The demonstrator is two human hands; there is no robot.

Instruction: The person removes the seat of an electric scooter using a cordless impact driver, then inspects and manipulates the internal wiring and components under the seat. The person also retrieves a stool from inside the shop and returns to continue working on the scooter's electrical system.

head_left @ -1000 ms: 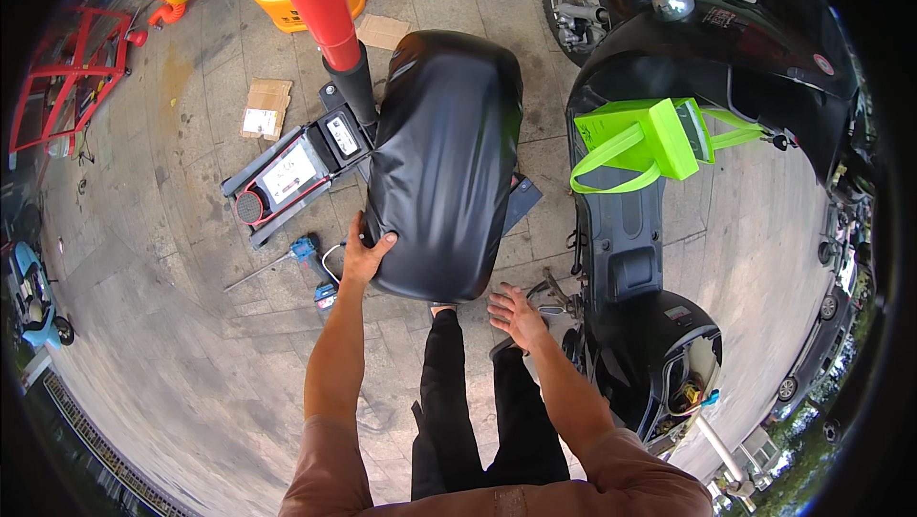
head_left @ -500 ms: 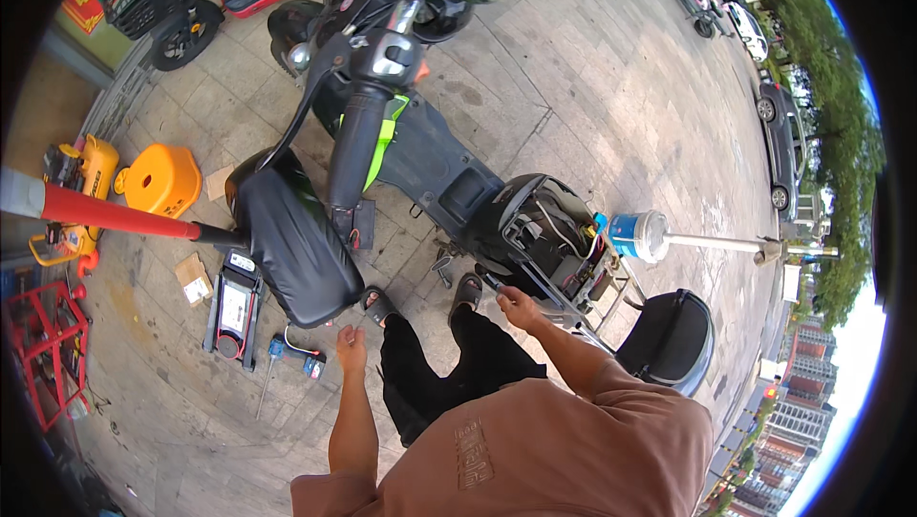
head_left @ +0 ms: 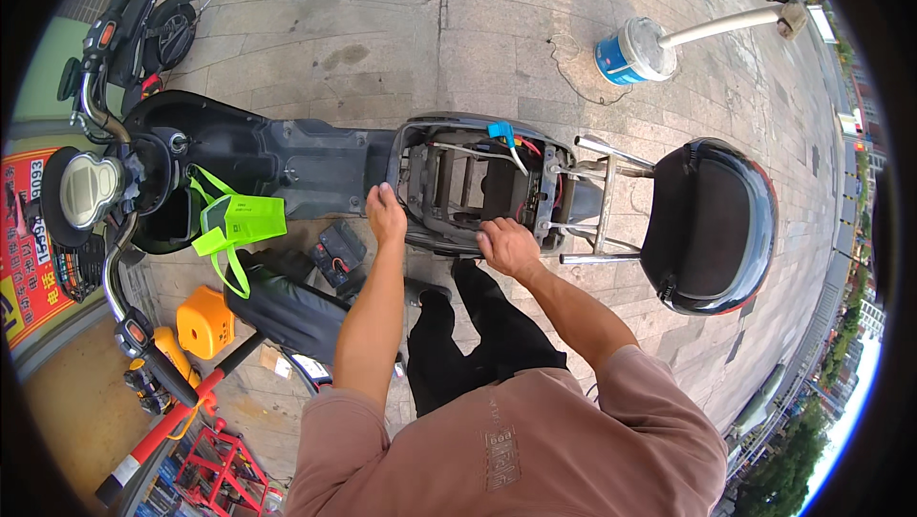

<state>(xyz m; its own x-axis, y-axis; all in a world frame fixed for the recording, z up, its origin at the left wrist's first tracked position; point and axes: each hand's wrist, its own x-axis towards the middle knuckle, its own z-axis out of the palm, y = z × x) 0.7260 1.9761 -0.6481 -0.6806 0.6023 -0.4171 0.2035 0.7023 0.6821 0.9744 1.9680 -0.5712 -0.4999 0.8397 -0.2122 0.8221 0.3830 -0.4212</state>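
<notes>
The electric scooter's open under-seat compartment (head_left: 449,127) lies ahead of me, its black rim around a hollow with cables and metal bars. A blue connector (head_left: 500,129) on a pale cable sticks up at its far side. My left hand (head_left: 386,214) is at the rim's left near corner by the footboard (head_left: 325,156), fingers stretched and nothing visible in them. My right hand (head_left: 509,248) is bent over the near rim, fingers curled onto it; anything beneath them is hidden. A bright green strap-like piece (head_left: 256,219) hangs by the handlebar (head_left: 119,269).
A black top box (head_left: 712,226) sits behind the metal rack (head_left: 607,202). Beyond stands a blue-and-white bucket (head_left: 621,59) with a pole. At left lie a black seat (head_left: 291,312), a dark box (head_left: 337,248), a yellow stool (head_left: 204,322) and a red metal frame (head_left: 227,469).
My view has turned and come closer over the scooter. Both hands have moved to the compartment's near side. The dark object earlier in my right hand no longer shows.
</notes>
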